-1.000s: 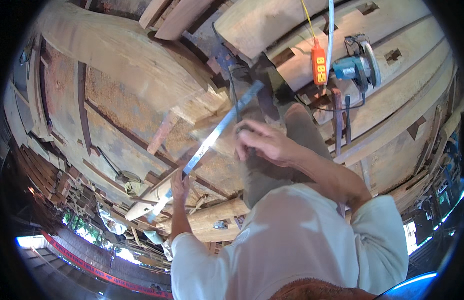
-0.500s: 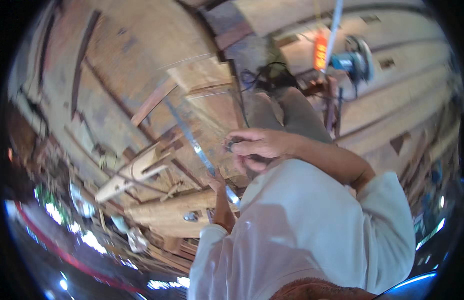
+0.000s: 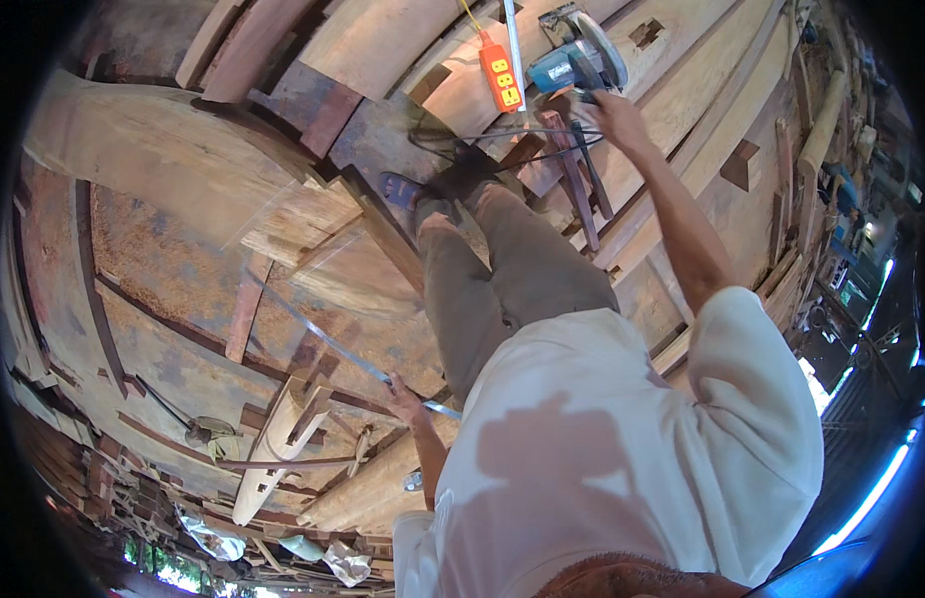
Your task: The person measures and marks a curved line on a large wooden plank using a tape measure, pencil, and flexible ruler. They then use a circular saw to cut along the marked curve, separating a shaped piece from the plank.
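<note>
My left hand [image 3: 407,401] is closed around a long, thin steel ruler [image 3: 333,344], which slants from the sawdust-strewn boards back toward my shirt. Stretched out to the far right, my right hand [image 3: 618,118] is at the rear handle of a blue-green circular saw [image 3: 567,68]. Its fingers appear wrapped on the handle, though they are small and partly hidden. The saw rests on the pale planks. Just left of it lie a silver metal bar [image 3: 515,45] and an orange power strip [image 3: 500,80] on a yellow cord.
A dark cable [image 3: 502,136] loops near my feet. Beside my legs lies a light sawn timber block [image 3: 313,221]. A notched post [image 3: 281,444] sits at the left, with loose wood pieces around it. Mortised planks [image 3: 702,125] stretch along the right.
My right hand has gone from in front of my body out to the circular saw. My left hand still holds the steel ruler. The whole view has turned and shifted.
</note>
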Tool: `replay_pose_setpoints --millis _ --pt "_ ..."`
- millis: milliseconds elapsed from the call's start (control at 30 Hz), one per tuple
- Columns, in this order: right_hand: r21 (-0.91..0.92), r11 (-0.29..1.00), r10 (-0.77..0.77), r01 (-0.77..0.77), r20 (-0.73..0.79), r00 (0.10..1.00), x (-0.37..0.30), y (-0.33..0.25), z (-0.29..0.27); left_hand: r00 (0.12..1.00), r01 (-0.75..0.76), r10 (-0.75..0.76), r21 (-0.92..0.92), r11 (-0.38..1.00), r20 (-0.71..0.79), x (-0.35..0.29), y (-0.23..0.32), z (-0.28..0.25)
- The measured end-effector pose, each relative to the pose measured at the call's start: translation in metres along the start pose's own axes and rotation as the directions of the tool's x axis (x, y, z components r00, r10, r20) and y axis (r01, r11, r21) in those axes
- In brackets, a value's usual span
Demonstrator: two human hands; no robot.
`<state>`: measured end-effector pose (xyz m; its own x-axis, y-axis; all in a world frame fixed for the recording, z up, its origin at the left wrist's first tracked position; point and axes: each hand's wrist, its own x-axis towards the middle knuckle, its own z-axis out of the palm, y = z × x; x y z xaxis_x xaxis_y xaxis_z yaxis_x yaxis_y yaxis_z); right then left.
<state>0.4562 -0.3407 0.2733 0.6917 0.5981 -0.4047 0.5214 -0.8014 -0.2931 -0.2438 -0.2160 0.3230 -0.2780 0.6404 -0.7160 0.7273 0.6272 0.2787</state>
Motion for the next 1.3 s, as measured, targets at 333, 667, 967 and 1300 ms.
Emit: replay_pose_setpoints --millis 333,667,967,1300 --pt "0.204 0.968 0.166 -0.145 -0.090 0.982 0.097 0.014 0.148 0.990 -0.100 0.094 0.047 0.994 0.108 -0.037 -0.003 0.014" --pt "-0.051 0.994 -0.097 0.100 0.064 0.993 0.115 -0.004 0.151 0.979 -0.110 0.097 0.066 0.992 0.178 -0.059 -0.001 0.051" --pt "-0.174 0.930 -0.288 0.323 0.198 0.937 0.139 0.000 0.150 0.992 -0.092 0.072 0.199 0.976 0.105 -0.063 0.001 0.058" --pt "-0.286 0.857 -0.396 0.429 0.168 0.903 0.144 -0.003 0.157 0.988 0.110 -0.110 0.005 0.994 0.109 -0.049 -0.011 0.056"
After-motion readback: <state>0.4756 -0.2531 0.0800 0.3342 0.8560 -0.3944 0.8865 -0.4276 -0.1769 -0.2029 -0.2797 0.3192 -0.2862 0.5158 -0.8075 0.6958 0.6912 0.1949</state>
